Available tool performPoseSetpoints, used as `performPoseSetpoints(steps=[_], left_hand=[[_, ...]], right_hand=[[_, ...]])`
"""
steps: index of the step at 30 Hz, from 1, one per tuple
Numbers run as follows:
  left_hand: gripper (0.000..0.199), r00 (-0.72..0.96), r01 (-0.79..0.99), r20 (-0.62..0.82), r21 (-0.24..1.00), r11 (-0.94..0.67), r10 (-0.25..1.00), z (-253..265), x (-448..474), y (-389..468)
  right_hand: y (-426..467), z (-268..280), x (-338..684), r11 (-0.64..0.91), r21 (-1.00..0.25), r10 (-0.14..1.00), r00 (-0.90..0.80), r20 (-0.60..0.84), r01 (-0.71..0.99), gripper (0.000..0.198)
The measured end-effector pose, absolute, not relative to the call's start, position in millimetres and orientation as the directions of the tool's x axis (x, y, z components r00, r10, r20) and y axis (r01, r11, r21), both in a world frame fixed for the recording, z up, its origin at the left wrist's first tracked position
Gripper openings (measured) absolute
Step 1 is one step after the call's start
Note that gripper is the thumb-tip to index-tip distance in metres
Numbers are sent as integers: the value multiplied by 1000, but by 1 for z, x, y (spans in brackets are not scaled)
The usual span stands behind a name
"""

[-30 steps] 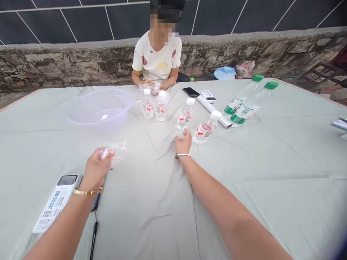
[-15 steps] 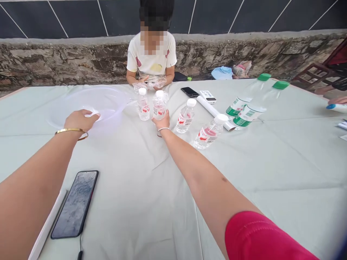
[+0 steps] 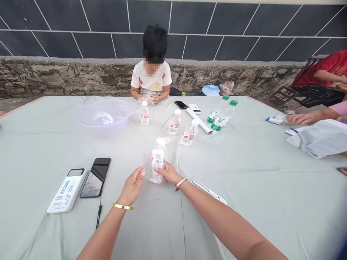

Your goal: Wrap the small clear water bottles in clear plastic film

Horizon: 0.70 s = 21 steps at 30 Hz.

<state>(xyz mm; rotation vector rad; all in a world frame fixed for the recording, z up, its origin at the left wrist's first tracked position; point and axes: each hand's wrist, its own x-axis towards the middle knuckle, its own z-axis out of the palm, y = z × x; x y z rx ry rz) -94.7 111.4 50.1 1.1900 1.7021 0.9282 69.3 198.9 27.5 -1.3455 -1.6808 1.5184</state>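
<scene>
My right hand [image 3: 171,173] is closed round the lower part of a small clear water bottle [image 3: 158,156] with a white cap and a red-and-white label, its barcode facing me. Clear plastic film seems to cling to this bottle. Just left of it my left hand [image 3: 133,186] has its fingers apart and holds nothing. Beyond stand three similar bottles: one at the left [image 3: 145,115], one in the middle [image 3: 174,122] and one at the right [image 3: 189,134]. A translucent purple basin [image 3: 121,121] at the back left has crumpled clear plastic [image 3: 104,118] in it.
Two green-capped bottles [image 3: 221,117] stand by a rolled white paper [image 3: 199,120]. Near my left arm lie a white power bank [image 3: 67,191] and a phone [image 3: 95,178]. A pen [image 3: 208,191] lies beside my right forearm. A person [image 3: 151,77] sits opposite; another's hand [image 3: 303,117] is near papers.
My right hand has brought the bottle from the row toward me. My left hand has left the basin and come beside that bottle. The view has tilted up.
</scene>
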Motion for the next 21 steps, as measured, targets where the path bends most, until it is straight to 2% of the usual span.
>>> performPoseSetpoints(steps=[3,5,7,9,10,12,14,17,19,21], left_hand=[[53,-196,293,-228,914,279,954,32,-61,85],[52,-237,315,-280,884,346,930,24,-47,71],[47,-284,357,-339,831,427,897,20,-41,61],[44,-306,439,-361,767,467,881,21,-37,54],[44,-314,491,-359,731,474,879,23,-35,51],[50,-319,585,-362,652,482,876,28,-32,48],[57,-308,638,-380,598,485,872,32,-30,46],[62,-280,653,-412,580,487,867,33,-29,45],[63,-276,653,-405,587,479,872,32,-30,44],[64,-280,662,-384,586,467,880,30,-32,43]], right_hand=[[136,24,83,-195,-927,769,-536,-348,322,45],[108,25,88,-155,-902,721,-578,-382,404,51],[93,31,92,48,-815,746,-563,-355,578,56],[90,43,102,250,-611,829,-493,-266,751,57],[92,49,110,290,-505,874,-440,-207,813,54],[100,60,136,255,-376,946,-311,-96,891,41],[109,64,169,163,-314,982,-186,-43,935,34],[116,56,216,39,-163,996,-51,-72,986,32],[115,48,233,32,-136,995,-44,-87,990,19],[112,45,234,65,-191,994,-81,-75,979,17]])
